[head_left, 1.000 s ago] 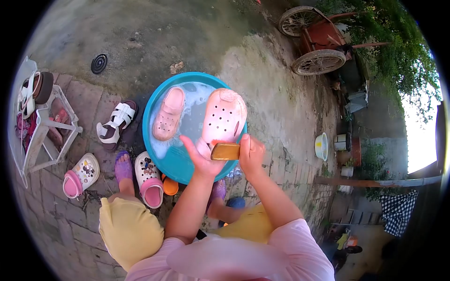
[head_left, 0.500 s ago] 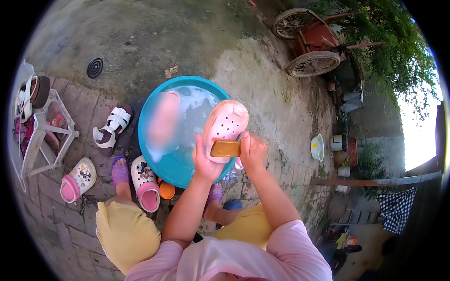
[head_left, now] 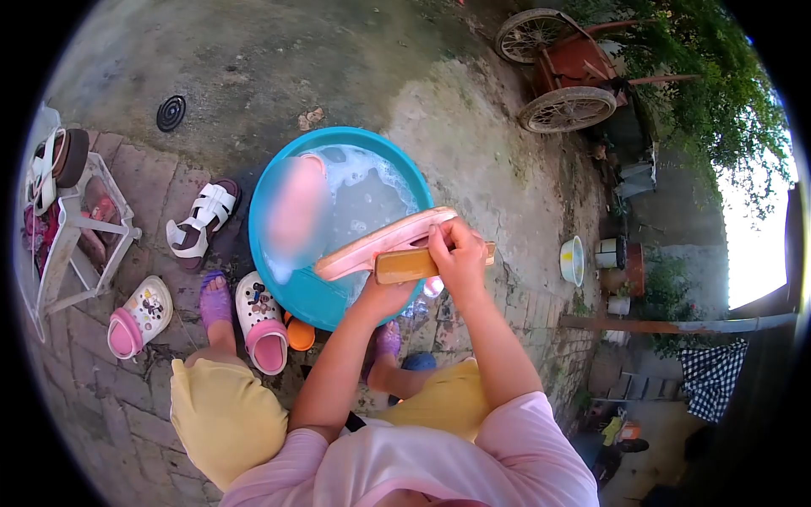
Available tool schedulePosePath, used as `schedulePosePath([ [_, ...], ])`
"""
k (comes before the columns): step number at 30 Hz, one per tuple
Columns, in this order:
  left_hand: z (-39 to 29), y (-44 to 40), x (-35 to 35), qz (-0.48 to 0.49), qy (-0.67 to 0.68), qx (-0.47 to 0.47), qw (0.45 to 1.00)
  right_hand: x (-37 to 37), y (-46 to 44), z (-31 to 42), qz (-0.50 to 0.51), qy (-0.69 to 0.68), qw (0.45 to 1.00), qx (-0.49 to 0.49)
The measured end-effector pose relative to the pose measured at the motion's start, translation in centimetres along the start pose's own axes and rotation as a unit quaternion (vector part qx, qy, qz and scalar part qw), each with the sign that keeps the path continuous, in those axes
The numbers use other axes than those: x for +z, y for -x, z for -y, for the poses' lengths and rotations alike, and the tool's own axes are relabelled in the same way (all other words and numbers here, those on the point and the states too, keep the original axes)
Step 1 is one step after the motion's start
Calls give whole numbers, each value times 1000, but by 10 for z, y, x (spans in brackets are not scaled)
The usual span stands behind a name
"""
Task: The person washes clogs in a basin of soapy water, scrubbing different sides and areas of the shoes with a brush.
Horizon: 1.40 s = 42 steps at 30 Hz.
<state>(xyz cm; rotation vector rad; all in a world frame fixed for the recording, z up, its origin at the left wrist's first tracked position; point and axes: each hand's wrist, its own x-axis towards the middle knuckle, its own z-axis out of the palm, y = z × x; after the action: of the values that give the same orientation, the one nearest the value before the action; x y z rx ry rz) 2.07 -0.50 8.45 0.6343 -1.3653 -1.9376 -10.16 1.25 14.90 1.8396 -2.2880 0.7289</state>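
Note:
A pink clog (head_left: 359, 256) is tipped on its side above the near part of a blue basin (head_left: 269, 289) of soapy water. My left hand (head_left: 390, 296) supports it from below, its fingers mostly hidden behind the clog and the brush. A wooden-backed brush (head_left: 407, 265) is gripped in my right hand (head_left: 459, 256) and lies against the clog's near side; its bristles are out of sight. My right fingertips are close to the clog's right end. Inside the basin, at the left, another pink shoe-like shape (head_left: 297, 207) appears blurred among the suds.
White clogs with pink linings (head_left: 140, 318) (head_left: 261, 323) and a white sandal (head_left: 204, 218) stand left of the basin. An orange object (head_left: 299, 333) sits by its near rim. A white rack (head_left: 80, 245) holds shoes at far left. A cart (head_left: 574, 68) stands at the upper right.
The clog has turned from its holed top facing me onto its side, swinging lower and to the left. Both hands have turned with it, and the brush has shifted slightly.

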Motion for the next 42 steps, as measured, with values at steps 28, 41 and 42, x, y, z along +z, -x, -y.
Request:
schedulePosePath([
  [28, 19, -1, -5, 11, -194, 44, 980, -8, 1, -51, -12, 46, 976, 213],
  [41, 31, -1, -17, -10, 314, -93, 945, -3, 20, -75, 140, -588, 703, 376],
  [42, 29, -2, -19, 14, 307, -112, 945, -2, 20, -74, 164, -570, 703, 391],
])
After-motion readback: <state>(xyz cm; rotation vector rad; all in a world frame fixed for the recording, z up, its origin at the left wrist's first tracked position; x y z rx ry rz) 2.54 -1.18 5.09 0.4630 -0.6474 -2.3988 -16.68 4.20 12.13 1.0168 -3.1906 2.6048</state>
